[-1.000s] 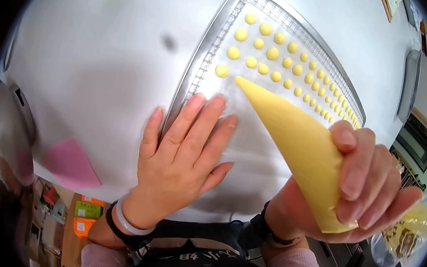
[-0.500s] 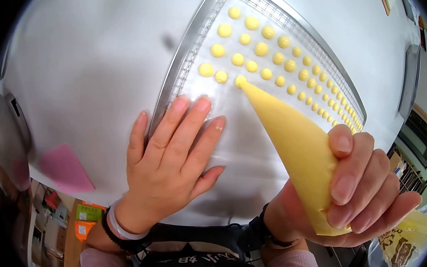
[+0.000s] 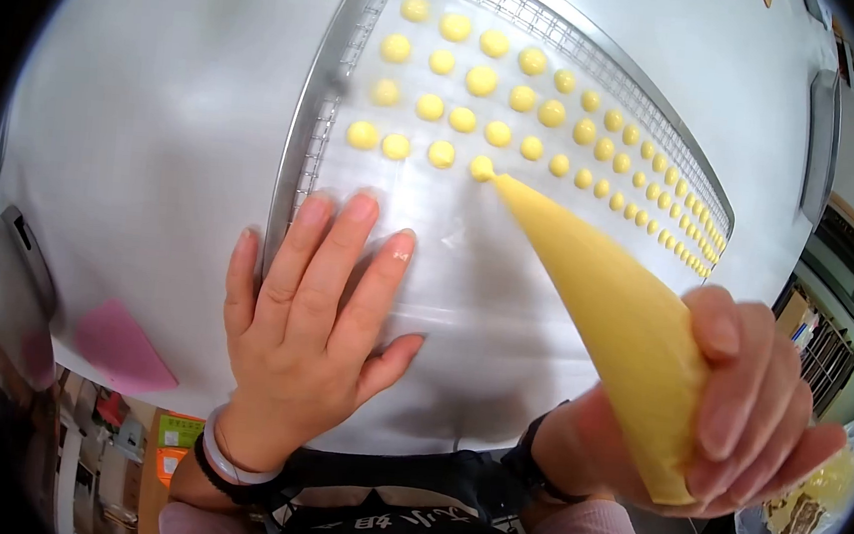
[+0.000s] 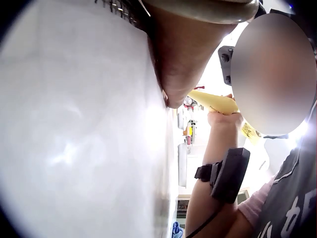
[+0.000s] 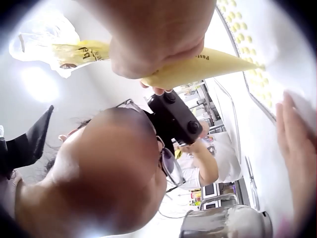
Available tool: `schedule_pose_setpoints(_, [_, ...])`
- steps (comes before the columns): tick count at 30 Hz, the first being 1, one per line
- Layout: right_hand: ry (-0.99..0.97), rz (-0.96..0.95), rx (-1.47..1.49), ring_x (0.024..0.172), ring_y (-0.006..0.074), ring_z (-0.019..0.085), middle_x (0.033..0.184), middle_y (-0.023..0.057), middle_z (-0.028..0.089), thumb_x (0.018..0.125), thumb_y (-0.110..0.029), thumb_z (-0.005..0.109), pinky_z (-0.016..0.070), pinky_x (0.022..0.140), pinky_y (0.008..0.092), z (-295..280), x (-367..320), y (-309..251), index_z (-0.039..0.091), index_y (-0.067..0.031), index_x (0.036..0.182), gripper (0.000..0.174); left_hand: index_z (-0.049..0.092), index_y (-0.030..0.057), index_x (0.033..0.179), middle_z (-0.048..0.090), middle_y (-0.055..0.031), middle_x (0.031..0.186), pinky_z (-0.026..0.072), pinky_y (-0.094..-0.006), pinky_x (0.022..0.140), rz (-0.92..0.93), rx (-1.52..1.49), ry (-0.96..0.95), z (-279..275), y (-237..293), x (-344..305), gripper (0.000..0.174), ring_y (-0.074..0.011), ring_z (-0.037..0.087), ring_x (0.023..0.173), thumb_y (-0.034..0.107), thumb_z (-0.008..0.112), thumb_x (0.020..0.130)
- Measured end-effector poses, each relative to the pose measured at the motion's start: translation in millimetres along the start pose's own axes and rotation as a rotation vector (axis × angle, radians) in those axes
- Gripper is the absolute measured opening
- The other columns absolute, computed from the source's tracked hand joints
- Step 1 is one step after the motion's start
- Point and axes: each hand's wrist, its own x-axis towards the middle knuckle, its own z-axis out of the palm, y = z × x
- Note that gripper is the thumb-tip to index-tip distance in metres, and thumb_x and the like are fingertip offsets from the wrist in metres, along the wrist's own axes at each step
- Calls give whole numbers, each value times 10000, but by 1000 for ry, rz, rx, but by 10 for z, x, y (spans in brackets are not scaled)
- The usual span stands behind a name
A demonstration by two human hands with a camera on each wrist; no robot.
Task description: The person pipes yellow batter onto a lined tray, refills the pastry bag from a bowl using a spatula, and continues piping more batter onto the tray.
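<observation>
My right hand (image 3: 752,403) grips a full piping bag (image 3: 599,306) of yellow filling, its fingers curled round the wide end. The bag's narrow tip points down to the far left and meets a small yellow dot (image 3: 481,168) in the nearest row. Rows of similar round dots (image 3: 481,81) cover a pale liner sheet (image 3: 450,234) on a wire-edged metal tray (image 3: 303,122). With fingers straight and spread, my left hand (image 3: 308,308) rests over the tray's near left corner. In the right wrist view the piping bag (image 5: 213,67) shows printed lettering.
A pink flat piece (image 3: 125,349) lies at the table's near left edge, by a shiny metal vessel (image 3: 10,274). Another tray (image 3: 823,148) stands at the far right. A clear plastic bag (image 3: 810,498) is low on the right. Another person (image 5: 225,153) stands in the background.
The tray and my left hand have shifted left in the head view. Several new dots have appeared in the nearest row, left of the piping bag's tip.
</observation>
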Motion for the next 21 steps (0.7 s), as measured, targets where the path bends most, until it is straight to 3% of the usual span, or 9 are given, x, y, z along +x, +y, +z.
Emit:
schedule_pose_setpoints(3, [3, 4, -23, 643, 87, 510, 458, -32, 461, 936, -317, 283, 373, 835, 284, -153, 16, -44, 372, -199, 436, 522, 509, 74, 1172, 434, -162, 1273, 189, -460, 1021, 10, 12, -13, 16, 63, 46, 529, -321, 382, 1205, 391, 577, 754])
schedule_pose_setpoints(5, [28, 4, -51, 616, 84, 503, 458, -39, 469, 932, -320, 295, 378, 826, 274, -5, -24, 57, 373, -199, 432, 521, 559, 162, 1132, 478, -70, 1253, 204, -440, 1016, -64, 36, 20, -14, -30, -64, 425, -240, 420, 1182, 423, 494, 804])
schedule_pose_setpoints(9, [41, 2, -51, 590, 83, 493, 450, -43, 458, 932, -322, 301, 380, 815, 270, -33, -31, 57, 371, -197, 432, 520, 554, 160, 1138, 474, -71, 1257, 206, -443, 1015, -58, 48, 15, -14, -33, -69, 431, -247, 418, 1184, 429, 489, 807])
schedule_pose_setpoints(12, [-25, -3, 1, 577, 83, 491, 448, -40, 452, 934, -321, 297, 384, 812, 274, -91, -69, -25, 373, -196, 433, 522, 552, 154, 1141, 474, -78, 1257, 211, -444, 1011, -52, 57, 11, -18, -44, -67, 441, -255, 414, 1187, 437, 487, 809])
schedule_pose_setpoints(14, [84, -24, -66, 563, 85, 495, 451, -40, 456, 936, -322, 297, 383, 819, 274, -84, -104, -25, 382, -195, 433, 525, 489, 65, 1183, 420, -170, 1278, 216, -467, 1006, 12, 90, -29, -33, -63, -87, 537, -337, 384, 1203, 431, 521, 793])
schedule_pose_setpoints(21, [63, 8, -47, 518, 61, 480, 442, -44, 439, 936, -318, 300, 390, 789, 268, -184, -109, -81, 363, -199, 420, 533, 475, 60, 1196, 421, -179, 1272, 216, -475, 1003, 17, 104, -54, -50, -36, -66, 542, -341, 375, 1209, 442, 494, 812])
